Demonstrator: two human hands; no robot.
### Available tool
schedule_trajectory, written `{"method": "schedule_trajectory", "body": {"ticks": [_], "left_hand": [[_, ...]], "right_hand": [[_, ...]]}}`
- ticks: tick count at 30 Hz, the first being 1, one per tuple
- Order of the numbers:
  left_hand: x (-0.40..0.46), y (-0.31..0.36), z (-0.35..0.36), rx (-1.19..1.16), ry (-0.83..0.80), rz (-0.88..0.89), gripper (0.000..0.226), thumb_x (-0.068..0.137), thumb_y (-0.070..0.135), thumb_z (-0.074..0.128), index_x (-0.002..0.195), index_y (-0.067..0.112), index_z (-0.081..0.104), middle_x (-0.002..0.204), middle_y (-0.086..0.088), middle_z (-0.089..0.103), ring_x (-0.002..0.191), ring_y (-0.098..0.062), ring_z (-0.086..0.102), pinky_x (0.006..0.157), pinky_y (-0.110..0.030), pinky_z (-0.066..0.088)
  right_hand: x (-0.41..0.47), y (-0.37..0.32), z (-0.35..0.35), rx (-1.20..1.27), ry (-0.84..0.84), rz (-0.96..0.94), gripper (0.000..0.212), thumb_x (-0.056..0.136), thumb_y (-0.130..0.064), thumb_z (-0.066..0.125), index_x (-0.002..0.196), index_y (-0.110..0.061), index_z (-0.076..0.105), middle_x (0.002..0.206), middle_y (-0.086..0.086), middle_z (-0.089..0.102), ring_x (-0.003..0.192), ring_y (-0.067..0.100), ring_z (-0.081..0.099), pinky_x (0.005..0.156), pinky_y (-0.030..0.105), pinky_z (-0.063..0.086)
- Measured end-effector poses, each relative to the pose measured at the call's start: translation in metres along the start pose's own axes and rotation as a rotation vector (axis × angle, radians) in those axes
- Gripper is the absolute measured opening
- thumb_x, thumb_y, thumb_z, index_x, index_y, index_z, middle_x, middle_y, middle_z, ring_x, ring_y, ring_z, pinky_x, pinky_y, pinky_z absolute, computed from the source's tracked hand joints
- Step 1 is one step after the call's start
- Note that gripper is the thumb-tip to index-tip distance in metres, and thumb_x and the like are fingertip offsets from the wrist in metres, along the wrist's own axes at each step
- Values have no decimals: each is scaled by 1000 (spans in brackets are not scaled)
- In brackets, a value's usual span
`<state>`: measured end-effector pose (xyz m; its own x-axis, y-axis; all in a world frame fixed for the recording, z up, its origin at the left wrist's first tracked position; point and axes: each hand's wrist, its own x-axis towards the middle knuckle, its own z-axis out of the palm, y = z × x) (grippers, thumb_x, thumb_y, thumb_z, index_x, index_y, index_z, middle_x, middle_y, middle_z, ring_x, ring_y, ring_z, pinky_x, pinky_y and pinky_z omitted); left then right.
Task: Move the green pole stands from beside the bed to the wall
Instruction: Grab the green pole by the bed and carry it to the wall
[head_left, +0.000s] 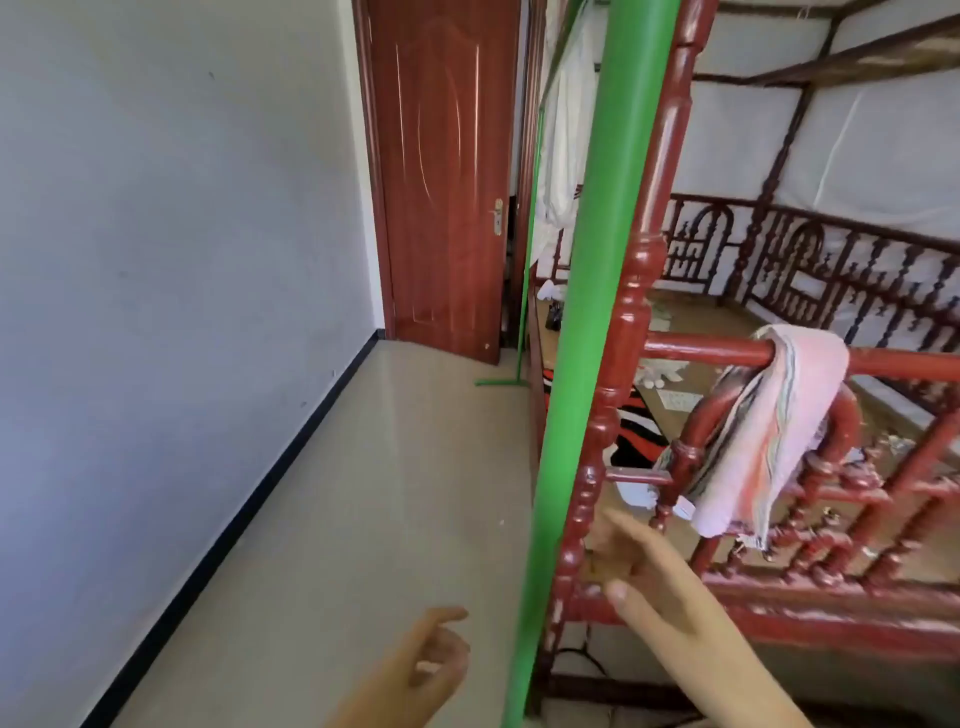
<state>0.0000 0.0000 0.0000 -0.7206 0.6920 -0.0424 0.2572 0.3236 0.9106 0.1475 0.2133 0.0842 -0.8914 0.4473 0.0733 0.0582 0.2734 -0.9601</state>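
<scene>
A thick green pole stand (587, 312) rises upright right in front of me, close against the red carved bed post (631, 322). A second, thinner green pole stand (525, 270) with a flat foot on the floor stands farther back beside the bed, near the door. My left hand (421, 670) hovers just left of the near pole, fingers loosely curled and empty. My right hand (660, 582) reaches in from the right with fingers spread, close to the pole and bed post, holding nothing. The grey wall (171, 260) fills the left side.
A red wooden bed frame (779, 358) fills the right, with a pink striped towel (769, 426) draped over its rail. A reddish-brown door (447, 182) stands at the back. Beige tiled floor (363, 493) runs between wall and bed. White cloth (566, 130) hangs by the far pole.
</scene>
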Motion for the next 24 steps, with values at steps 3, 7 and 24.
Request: {"method": "schedule_trajectory", "body": {"ticks": [3,7,24], "left_hand": [[24,31,18,-9,-69,17,37,82,20,60,108,41,42,106,6,57,99,-2,57,86,-18,48],[34,49,37,26,-118,37,36,84,26,57,110,43,38,108,18,52,110,-1,47,99,-28,42],[27,22,41,83,60,-132,26,90,26,47,111,13,51,107,-8,61,93,-16,55,66,-5,41]], "right_hand": [[21,-29,16,-129,-144,-159,56,78,-42,58,129,-50,35,127,-23,50,121,0,47,100,30,42],[35,-36,32,-162,-162,-170,59,82,-27,61,131,-43,33,124,-20,54,122,3,47,101,38,45],[54,-31,69,-117,-234,-261,54,83,-10,59,129,-33,42,111,-16,62,110,3,56,95,27,48]]}}
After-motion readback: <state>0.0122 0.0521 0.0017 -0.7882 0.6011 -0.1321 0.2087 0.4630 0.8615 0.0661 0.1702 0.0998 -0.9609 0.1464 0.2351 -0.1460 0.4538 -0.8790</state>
